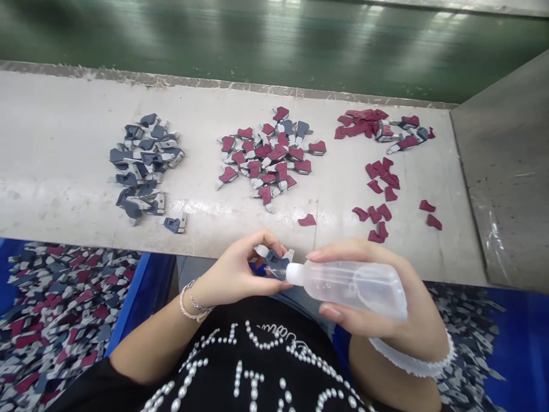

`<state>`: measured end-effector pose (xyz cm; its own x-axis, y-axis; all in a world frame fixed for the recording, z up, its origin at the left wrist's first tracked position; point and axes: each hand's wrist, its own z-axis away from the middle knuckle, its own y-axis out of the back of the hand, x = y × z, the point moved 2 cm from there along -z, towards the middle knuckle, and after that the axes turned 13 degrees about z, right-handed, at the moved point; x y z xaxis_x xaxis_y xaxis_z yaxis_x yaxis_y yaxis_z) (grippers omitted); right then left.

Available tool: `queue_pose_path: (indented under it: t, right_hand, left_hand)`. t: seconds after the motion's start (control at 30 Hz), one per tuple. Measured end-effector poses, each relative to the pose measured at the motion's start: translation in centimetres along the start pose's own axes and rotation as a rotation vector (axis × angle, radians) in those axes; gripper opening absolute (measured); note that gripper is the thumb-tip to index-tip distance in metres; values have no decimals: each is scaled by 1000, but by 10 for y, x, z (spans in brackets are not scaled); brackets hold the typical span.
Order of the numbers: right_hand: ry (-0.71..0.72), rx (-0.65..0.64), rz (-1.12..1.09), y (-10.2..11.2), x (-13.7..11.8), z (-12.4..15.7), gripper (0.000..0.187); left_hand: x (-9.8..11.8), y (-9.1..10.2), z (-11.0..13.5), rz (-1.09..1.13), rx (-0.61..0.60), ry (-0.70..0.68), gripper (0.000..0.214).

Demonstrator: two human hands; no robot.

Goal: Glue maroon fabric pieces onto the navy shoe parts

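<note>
Between its thumb and fingers, my left hand [240, 272] holds a small dark blue and grey plastic part [277, 262] with a hollow in its upper face. My right hand [386, 269] is wrapped around a translucent squeeze bottle [354, 286], tipped sideways with its white cap end at the part. The bottle's tip is against or just over the part; I cannot tell which. A single maroon piece [307, 220] lies on the table just beyond my hands. Farther off is a pile of grey parts topped with maroon pieces [274, 151].
Dark blue parts without maroon tops [148, 160] lie piled at the table's left. Loose maroon pieces [380, 171] are scattered at the right. Blue bins of parts stand below the front edge, left [132, 309] and right [521, 332]. A metal panel [506, 171] borders the right end.
</note>
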<state>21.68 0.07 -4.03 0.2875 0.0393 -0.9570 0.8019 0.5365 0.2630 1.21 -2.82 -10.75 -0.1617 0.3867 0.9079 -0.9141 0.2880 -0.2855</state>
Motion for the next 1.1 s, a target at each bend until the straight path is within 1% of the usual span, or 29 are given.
queue_pose_path:
  t: [0.1,0.2,0.37,0.53,0.7,0.87,1.0,1.1]
  right_hand:
    - [-12,110,42,-3,0,5,35]
    - [15,150,150,-5,2,8,32]
    - [53,107,245,-7,3,7,26]
    - [96,83,291,-7,0,4,26]
    - [106,131,363,-7,-3,5,28]
    - [137,104,337,-10,-10,4,27]
    - [122,148,344,-9,-15,3,28]
    - [115,132,335,-8,-16,2,28]
  left_hand:
    - [-1,-1,0,55,-20,49,37]
    - [0,-2,-1,78,-33,53,35]
    - [3,-4,0,66,-37,33,34]
    - [6,-4,2,38,-32,27,32]
    - [5,-5,0,35,-43,39,33]
    - [4,-4,0,19,-57,26,33]
    - [4,-3,0,30,-71,28,34]
    - [4,-2,-2,28,-75,14,34]
